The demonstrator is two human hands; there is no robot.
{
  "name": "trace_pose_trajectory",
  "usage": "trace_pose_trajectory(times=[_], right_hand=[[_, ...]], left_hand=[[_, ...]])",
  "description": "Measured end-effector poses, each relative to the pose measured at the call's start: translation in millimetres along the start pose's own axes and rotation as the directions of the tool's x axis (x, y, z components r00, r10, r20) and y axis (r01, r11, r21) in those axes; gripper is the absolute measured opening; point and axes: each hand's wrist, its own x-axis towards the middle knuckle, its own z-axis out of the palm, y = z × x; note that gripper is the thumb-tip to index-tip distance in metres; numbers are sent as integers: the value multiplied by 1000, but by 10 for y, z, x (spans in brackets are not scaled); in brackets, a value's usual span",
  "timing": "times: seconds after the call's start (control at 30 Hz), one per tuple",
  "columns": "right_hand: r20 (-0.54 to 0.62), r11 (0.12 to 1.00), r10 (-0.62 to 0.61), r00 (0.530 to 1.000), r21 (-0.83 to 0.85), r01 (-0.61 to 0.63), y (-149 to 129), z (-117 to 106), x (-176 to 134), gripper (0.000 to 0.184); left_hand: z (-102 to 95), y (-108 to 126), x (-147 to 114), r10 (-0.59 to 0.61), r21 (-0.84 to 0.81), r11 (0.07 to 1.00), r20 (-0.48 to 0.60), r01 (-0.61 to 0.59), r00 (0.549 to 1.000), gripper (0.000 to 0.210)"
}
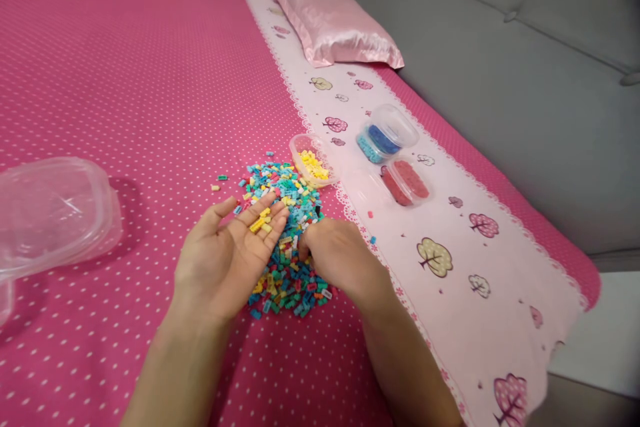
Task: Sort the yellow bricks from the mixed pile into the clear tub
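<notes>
My left hand (227, 257) is palm up, cupped, its fingers stretched out beside a heap of small toy bricks. Several yellow toy bricks (261, 221) rest on its fingers. On the right side of the heap (287, 267), my right hand (340, 257) reaches down, knuckles up and fingers curled. Its fingertips are hidden, so I cannot make out what they hold. The heap mixes blue, green, red, yellow and white bricks. Just beyond it stands a small clear container (295, 147) with yellow bricks (314, 165) inside.
Farther right are clear containers of blue bricks (384, 139) and red bricks (411, 179). A large clear plastic tub (55, 213) lies at the left. A pink satin pillow (335, 20) rests at the back, near the grey padded headboard (500, 80). Loose bricks dot the bedspread (150, 80).
</notes>
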Motion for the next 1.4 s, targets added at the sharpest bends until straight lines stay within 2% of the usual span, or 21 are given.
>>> trace_pose_trajectory(times=[0.2, 0.3, 0.37, 0.47, 0.6, 0.67, 0.73, 0.77, 0.83, 0.93, 1.0, 1.07, 1.17, 1.4], right_hand=[[-75, 999, -34, 997, 14, 36, 94, 27, -23, 25], [-129, 994, -29, 991, 98, 42, 186, -39, -64, 18], [-214, 985, 18, 977, 172, 20, 220, -97, -87, 15], [-405, 951, 56, 913, 300, 75, 199, -154, -105, 13], [-647, 844, -36, 761, 389, 370, 81, -164, -120, 20], [-703, 802, -48, 710, 396, 447, 40, -163, -130, 27], [-718, 804, 0, 696, 414, 426, 37, -165, -139, 28], [-704, 819, 37, 709, 428, 382, 49, -165, -143, 25], [-614, 863, 77, 785, 435, 255, 85, -157, -150, 17], [-375, 937, 31, 926, 333, 104, 124, -109, -145, 18], [-236, 969, -25, 971, 233, 82, 122, -59, -122, 23], [-126, 986, -53, 991, 152, 72, 104, -12, -82, 27], [-22, 997, -21, 1000, 78, 22, 76, 21, -9, 28], [4, 999, 17, 1000, 49, -18, 38, -23, 37, 27]], left_hand=[[7, -7, 6, -4, 15, 1000, 21, 4, 1000, 27], [5, -9, 7, -9, 20, 1000, 30, 9, 1000, 27], [4, -12, 5, -22, 29, 999, 28, 21, 999, 28], [2, -24, 3, -45, 33, 999, 46, 43, 998, 29], [-8, -45, 8, -107, 19, 994, 139, 106, 984, 30], [-16, -49, 12, -139, 17, 990, 174, 138, 975, 30], [-23, -46, 15, -139, 3, 990, 161, 140, 977, 28], [-26, -43, 17, -132, -4, 991, 142, 134, 981, 27], [-27, -32, 20, -114, -7, 993, 103, 115, 988, 28], [-22, -7, 16, -84, -8, 996, 54, 85, 995, 31], [-17, 11, 9, -55, -14, 998, 22, 56, 998, 31], [-12, 26, 0, -32, -17, 999, 6, 32, 999, 28], [-7, 36, -1, -23, -24, 999, 8, 23, 1000, 27], [-2, 29, 15, -38, -42, 998, 3, 38, 999, 28]])
